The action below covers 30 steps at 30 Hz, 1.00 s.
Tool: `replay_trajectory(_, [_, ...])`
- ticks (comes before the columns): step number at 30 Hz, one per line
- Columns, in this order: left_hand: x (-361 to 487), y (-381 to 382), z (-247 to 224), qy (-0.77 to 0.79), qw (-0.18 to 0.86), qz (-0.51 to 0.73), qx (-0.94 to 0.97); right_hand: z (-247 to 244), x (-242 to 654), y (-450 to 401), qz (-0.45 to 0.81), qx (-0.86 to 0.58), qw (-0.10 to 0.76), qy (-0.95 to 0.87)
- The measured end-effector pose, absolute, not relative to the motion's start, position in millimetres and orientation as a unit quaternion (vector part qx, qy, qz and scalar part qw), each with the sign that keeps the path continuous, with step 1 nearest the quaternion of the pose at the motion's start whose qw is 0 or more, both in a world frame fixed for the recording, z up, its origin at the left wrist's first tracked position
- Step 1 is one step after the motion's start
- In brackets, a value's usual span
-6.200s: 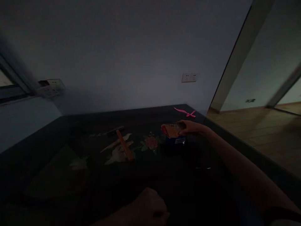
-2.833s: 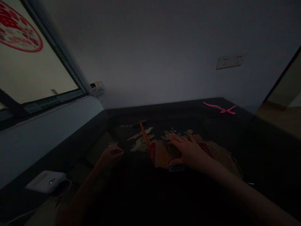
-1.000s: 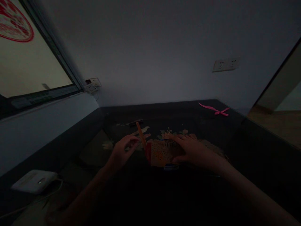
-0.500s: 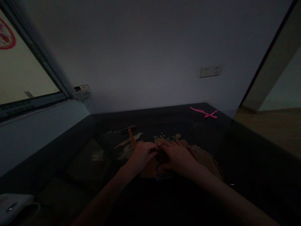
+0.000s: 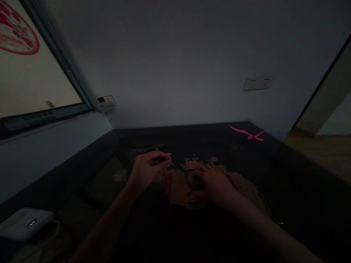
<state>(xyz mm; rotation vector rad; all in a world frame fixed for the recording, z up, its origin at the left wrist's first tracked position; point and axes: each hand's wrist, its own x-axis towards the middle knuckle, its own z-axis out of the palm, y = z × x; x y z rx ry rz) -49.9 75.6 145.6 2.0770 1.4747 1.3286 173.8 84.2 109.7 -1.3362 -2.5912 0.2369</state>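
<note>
A soft package (image 5: 179, 186) with brown, red and orange patterning lies on the dark table in front of me. My right hand (image 5: 210, 180) grips its gathered upper part, thumb below and fingers on top. A thin blue strip (image 5: 187, 170) shows beside the right fingertips; what it is I cannot tell. My left hand (image 5: 149, 168) is raised off the package to the left, thumb and fingertips pinched together. A thin pale sliver shows at those fingertips, too small to name. Behind the left hand, an orange-brown stick (image 5: 157, 149) is mostly hidden.
A pink ribbon (image 5: 251, 136) lies at the table's back right. A dark slim object (image 5: 155, 148) rests behind my left hand. At the lower left is a white device (image 5: 26, 223) with a cable. Wall sockets (image 5: 257, 83) sit above the table (image 5: 175, 135). The scene is very dim.
My left hand has come away from the package, up and to the left, uncovering its left side and the blue strip. My right hand stays on the package. The view has shifted slightly left.
</note>
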Motion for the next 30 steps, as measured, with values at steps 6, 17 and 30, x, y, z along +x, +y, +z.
replay_trajectory(6, [-156,59,99,0.662,0.053,0.409,0.626,107,173,84,0.070,-0.452,0.112,-0.882])
replay_trajectory(17, [-226,2,27,0.690,-0.039,0.221,0.689,105,173,85,0.071,-0.465,0.101,-0.877])
replay_trajectory(30, [-226,-1,24,0.670,-0.011,0.153,0.726,102,173,86,0.053,-0.452,0.110,-0.883])
